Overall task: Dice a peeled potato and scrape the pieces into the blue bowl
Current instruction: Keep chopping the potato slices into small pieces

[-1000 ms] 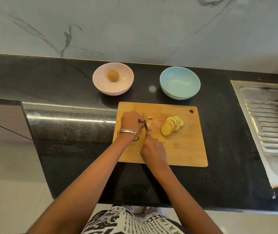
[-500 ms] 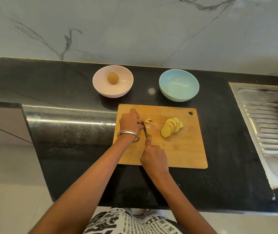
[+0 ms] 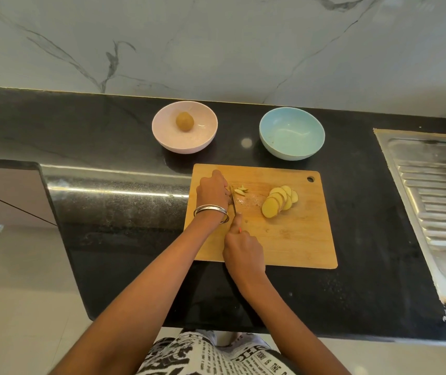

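Note:
On the wooden cutting board [image 3: 292, 239], my left hand [image 3: 212, 192] presses down on potato slices that it mostly hides. My right hand [image 3: 243, 251] grips a knife [image 3: 234, 205] whose blade stands right against my left fingers. A few cut potato strips [image 3: 240, 190] lie just right of the blade. Further right, a fanned row of round potato slices [image 3: 278, 201] rests on the board. The blue bowl [image 3: 292, 136] sits empty behind the board.
A pink bowl [image 3: 184, 131] holding one whole potato [image 3: 185, 121] stands at the back left. A steel sink drainboard [image 3: 432, 201] lies to the right. The black counter ends in a front edge near my body and a step down at the left.
The knife has shifted slightly left, closer to my left fingers, and a couple more strips lie beside the blade. The round slices have not moved.

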